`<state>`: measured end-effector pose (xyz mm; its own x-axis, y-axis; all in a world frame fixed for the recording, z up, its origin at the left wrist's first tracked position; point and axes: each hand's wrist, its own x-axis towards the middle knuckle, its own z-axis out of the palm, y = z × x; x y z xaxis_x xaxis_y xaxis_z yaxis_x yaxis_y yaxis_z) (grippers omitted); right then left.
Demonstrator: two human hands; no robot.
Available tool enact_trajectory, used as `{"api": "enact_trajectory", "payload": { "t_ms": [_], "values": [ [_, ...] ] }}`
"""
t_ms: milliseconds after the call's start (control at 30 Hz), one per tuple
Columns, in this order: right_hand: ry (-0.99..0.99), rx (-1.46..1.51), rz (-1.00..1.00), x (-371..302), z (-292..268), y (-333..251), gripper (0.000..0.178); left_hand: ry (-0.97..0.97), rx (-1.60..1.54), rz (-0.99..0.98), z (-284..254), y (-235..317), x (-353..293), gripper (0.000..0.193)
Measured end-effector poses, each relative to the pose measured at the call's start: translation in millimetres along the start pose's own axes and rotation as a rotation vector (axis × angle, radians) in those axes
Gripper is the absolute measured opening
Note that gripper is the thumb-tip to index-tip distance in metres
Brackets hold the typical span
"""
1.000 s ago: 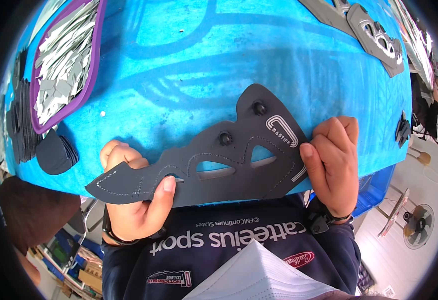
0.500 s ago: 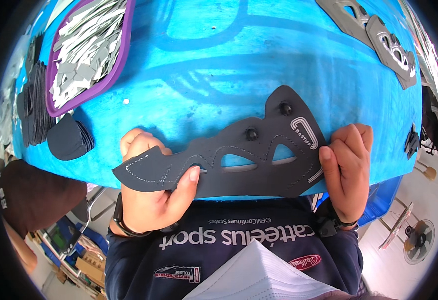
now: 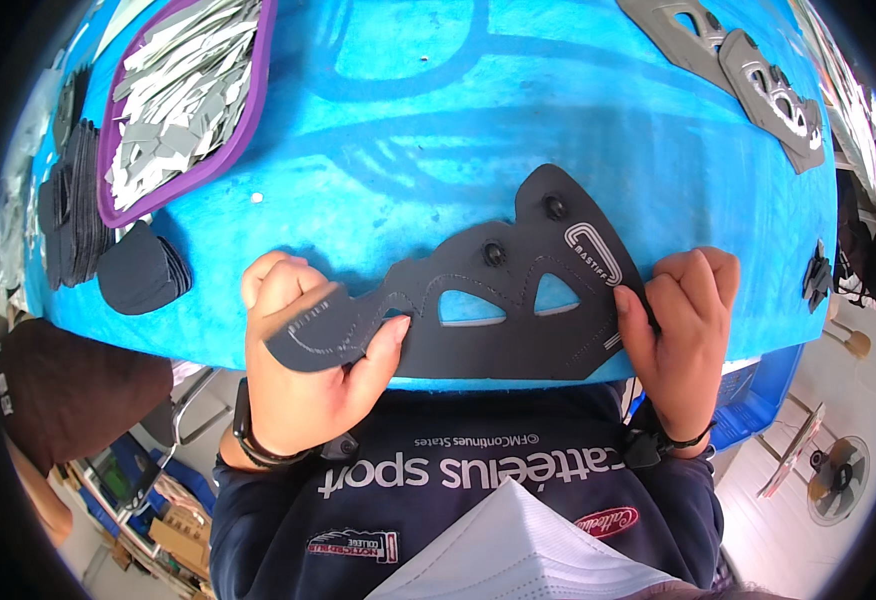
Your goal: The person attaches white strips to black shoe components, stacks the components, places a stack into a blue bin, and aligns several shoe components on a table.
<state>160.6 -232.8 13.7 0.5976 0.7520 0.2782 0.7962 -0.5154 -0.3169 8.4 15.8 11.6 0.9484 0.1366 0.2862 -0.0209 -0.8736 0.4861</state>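
A dark grey stitched panel (image 3: 508, 350), which looks like a shoe upper piece, is stretched between my hands at the near edge of the blue table. It has triangular cutouts, a pale printed mark and two black round studs along its far edge. My left hand (image 3: 303, 385) grips the narrow left end, thumb on top and fingers curled behind. At the wider right end, my right hand (image 3: 686, 330) pinches the edge, its thumb on the face of the panel. The fingertips under the panel are hidden.
A purple-rimmed tray (image 3: 258, 90) of grey and white strips stands at the far left of the blue table (image 3: 408, 130). Near it are stacks of dark cut pieces (image 3: 143, 268). Grey panels (image 3: 773, 95) lie at the far right, with small black parts (image 3: 816, 278) nearer.
The panel has shifted slightly left and away from me, its right side leaning left. Its left end has bent up and right over my left hand. Both hands still hold it.
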Motion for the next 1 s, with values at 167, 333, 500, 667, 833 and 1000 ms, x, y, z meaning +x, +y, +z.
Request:
{"api": "enact_trajectory", "payload": {
  "t_ms": [167, 333, 500, 667, 833, 1000],
  "values": [
    [0.116, 0.469, 0.078, -10, -10, 8, 0.025, 0.096, -0.332, -0.051, -2, 1, -5, 0.016],
    [0.311, 0.941, 0.149, -26, -7, -15, 0.017, 0.11, -1.083, -0.345, -5, 28, -14, 0.022],
    [0.33, 1.768, 0.235, -28, 10, -57, 0.019, 0.223, -1.159, -0.19, -4, 49, -14, 0.029],
    [0.29, 2.038, 0.195, -31, 28, -79, 0.026, 0.204, -1.315, -0.215, -1, 66, -24, 0.02],
    [0.299, 2.125, 0.034, -39, 28, -82, 0.025, 0.183, -1.439, -0.221, -1, 65, -37, 0.011],
    [0.297, 2.149, 0.107, -41, 18, -85, 0.024, 0.382, -1.625, -0.304, 0, 66, -37, 0.01]
  ]
}}
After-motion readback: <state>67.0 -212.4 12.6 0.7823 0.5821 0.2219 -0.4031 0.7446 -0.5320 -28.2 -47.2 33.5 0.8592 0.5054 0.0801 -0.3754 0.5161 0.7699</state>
